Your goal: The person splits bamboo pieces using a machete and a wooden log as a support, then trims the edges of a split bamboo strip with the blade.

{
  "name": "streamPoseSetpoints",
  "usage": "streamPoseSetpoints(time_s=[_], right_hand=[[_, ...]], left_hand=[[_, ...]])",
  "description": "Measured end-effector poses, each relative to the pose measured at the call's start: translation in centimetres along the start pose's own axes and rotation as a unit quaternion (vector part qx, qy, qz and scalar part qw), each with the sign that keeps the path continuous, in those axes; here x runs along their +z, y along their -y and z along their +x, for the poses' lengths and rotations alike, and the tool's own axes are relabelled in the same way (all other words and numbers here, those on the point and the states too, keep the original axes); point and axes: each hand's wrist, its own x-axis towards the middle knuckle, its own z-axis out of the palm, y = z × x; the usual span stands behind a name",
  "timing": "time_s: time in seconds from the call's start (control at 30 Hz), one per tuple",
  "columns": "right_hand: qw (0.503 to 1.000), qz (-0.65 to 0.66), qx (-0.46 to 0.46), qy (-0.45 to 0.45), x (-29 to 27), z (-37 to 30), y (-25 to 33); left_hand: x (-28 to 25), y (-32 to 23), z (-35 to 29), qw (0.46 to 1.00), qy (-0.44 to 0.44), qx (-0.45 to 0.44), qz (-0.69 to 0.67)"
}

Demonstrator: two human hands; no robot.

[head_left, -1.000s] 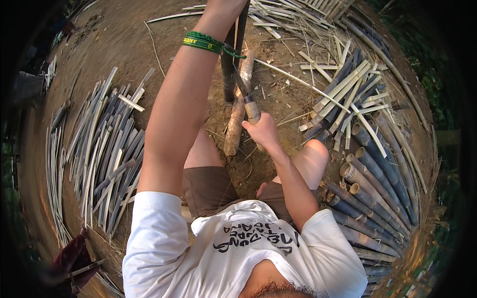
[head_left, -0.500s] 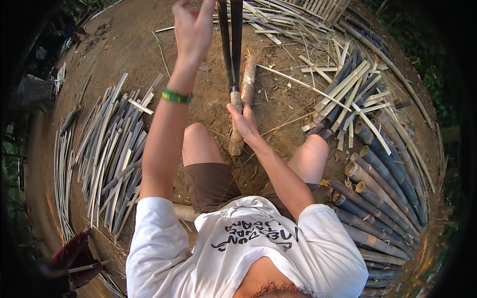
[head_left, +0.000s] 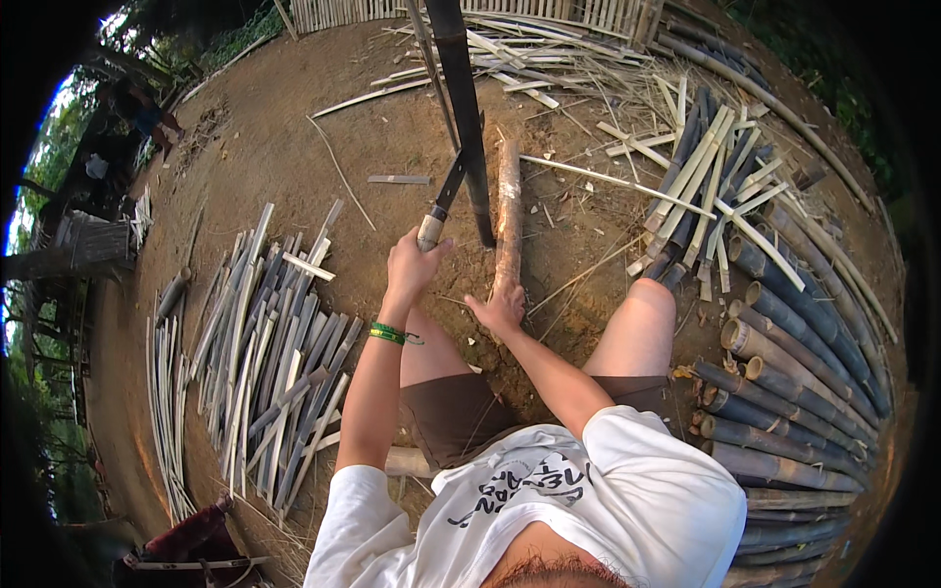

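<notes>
My left hand, with a green band at the wrist, is closed around the light handle of a machete. Its dark blade angles up and meets a tall dark bamboo piece, where a thinner strip stands apart from the wider part. The bamboo's lower end comes down near the ground between my knees; its top runs out of the picture. My right hand grips the near end of a thick, pale-brown wooden stick, the thumb sticking out to the left. This stick lies just right of the bamboo.
Split bamboo strips lie heaped on the left. More strips are piled at the right, beside a stack of round bamboo poles. Further strips lie scattered before a slatted fence. A dark red cloth is at lower left.
My left hand has come down from high beside the bamboo and now holds the machete handle. The right hand has let go of that handle and taken the wooden stick. The bamboo has split wider apart.
</notes>
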Motion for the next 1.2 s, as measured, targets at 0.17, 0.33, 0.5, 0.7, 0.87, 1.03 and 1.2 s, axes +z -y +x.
streamPoseSetpoints(time_s=[0.17, 0.33, 0.5, 0.7, 0.87, 1.03, 1.2], right_hand=[[0.984, 0.008, 0.159, 0.08, 2.1, 4.7, -5.0], [0.975, 0.022, 0.192, 0.113, 0.1, 5.9, -5.0], [0.975, 0.094, 0.134, 0.147, -5.5, 6.8, -5.3], [0.945, 0.306, 0.016, 0.114, -16.4, 9.1, -3.0], [0.898, 0.359, -0.234, -0.095, -30.2, 5.1, 0.6], [0.851, 0.29, -0.39, -0.201, -41.1, 2.0, 7.2], [0.85, 0.251, -0.406, -0.222, -33.4, 2.6, 4.9]], left_hand=[[-2.2, -0.6, 2.0, 0.996, 0.054, 0.005, 0.076], [-4.7, 0.6, 3.0, 0.987, 0.075, -0.016, 0.14], [-6.1, 2.9, 4.0, 0.991, 0.097, -0.014, 0.092], [-6.7, 2.5, 5.3, 0.992, 0.106, -0.02, 0.07], [-5.6, 1.1, 5.2, 0.994, 0.097, -0.022, 0.05], [-5.0, 1.1, 4.7, 0.994, 0.082, -0.003, 0.069], [-3.9, 0.2, 4.4, 0.991, 0.058, 0.049, 0.106]])
